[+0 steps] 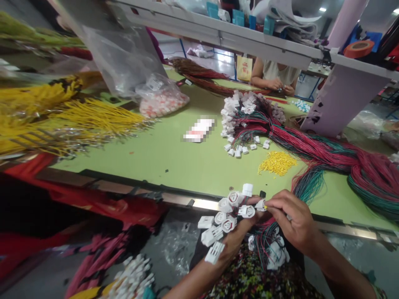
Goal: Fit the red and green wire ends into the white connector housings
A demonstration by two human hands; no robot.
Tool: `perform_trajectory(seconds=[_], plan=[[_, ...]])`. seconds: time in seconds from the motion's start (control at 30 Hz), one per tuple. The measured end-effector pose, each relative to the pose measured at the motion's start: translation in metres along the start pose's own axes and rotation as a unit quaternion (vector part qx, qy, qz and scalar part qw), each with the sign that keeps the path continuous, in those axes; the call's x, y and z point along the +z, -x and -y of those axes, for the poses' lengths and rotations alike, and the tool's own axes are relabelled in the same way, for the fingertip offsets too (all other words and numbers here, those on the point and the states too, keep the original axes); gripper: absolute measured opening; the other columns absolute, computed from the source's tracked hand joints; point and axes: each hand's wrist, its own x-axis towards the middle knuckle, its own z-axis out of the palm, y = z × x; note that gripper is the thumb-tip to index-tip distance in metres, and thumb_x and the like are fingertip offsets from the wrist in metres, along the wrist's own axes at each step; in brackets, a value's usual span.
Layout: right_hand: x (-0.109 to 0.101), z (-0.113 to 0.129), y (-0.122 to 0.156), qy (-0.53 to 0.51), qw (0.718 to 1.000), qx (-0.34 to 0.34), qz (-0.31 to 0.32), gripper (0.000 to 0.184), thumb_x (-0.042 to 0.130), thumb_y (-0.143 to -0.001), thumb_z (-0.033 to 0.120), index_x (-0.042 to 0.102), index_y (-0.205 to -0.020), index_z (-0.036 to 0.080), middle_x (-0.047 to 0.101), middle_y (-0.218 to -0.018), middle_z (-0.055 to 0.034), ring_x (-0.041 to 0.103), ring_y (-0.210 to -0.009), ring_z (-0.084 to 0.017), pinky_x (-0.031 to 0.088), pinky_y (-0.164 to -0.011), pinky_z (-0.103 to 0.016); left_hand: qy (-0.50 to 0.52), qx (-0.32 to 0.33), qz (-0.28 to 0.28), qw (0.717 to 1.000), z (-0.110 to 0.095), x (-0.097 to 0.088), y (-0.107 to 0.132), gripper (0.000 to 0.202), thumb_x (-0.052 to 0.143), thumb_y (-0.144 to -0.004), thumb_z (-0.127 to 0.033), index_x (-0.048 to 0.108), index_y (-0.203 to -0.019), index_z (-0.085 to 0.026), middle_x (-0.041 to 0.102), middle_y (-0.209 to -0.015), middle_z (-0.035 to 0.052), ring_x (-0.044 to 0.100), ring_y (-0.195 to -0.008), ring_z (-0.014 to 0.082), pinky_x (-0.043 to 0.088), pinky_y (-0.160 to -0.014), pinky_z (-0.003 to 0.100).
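Observation:
My left hand (238, 234) is closed around a bunch of wires tipped with several white plastic connectors (229, 224), which fan out over its back. Between its fingertips and my right hand (294, 220) sits one white connector (260, 205). My right thumb and forefinger pinch a tiny yellow piece (266, 206) against that connector's face. Below the hands, red and green wires (261, 245) hang down to more white connectors (277, 254) over my lap. A pile of small yellow pieces (278, 163) lies on the table just beyond my right hand.
On the green table (174, 162), a thick wire bundle (324, 151) with white connectors runs rightward. Yellow wires (102, 118) and a bag of orange-white parts (162, 101) lie left. A shelf (218, 35) spans above. Across the table a person (277, 79) works with both hands.

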Motion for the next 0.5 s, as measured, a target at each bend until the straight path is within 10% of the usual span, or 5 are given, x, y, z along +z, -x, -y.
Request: perform_trajectory(seconds=[0.3, 0.5], plan=[[0.0017, 0.0002, 0.0014, -0.037, 0.999, 0.022, -0.024, 0.017, 0.06, -0.098, 0.009, 0.07, -0.105, 0.02, 0.067, -0.088, -0.0049, 0.065, -0.08, -0.016, 0.053, -0.07, -0.027, -0.01, 0.026, 0.003, 1.0, -0.0095, 0.0031, 0.005, 0.018, 0.079, -0.08, -0.024, 0.081, -0.098, -0.024, 0.079, -0.11, 0.0051, 0.072, -0.108, 0.027, 0.058, -0.1, 0.039], [0.0088, -0.0044, 0.0062, -0.146, 0.972, 0.182, -0.035, 0.006, 0.068, -0.095, 0.022, 0.072, -0.092, 0.021, 0.067, -0.081, -0.0011, 0.061, -0.067, -0.012, 0.048, -0.058, -0.023, 0.014, 0.023, 0.01, 1.0, -0.0113, 0.0074, 0.0059, 0.017, 0.078, -0.08, -0.027, 0.082, -0.096, -0.027, 0.08, -0.105, 0.004, 0.075, -0.102, 0.0258, 0.062, -0.092, 0.038]])
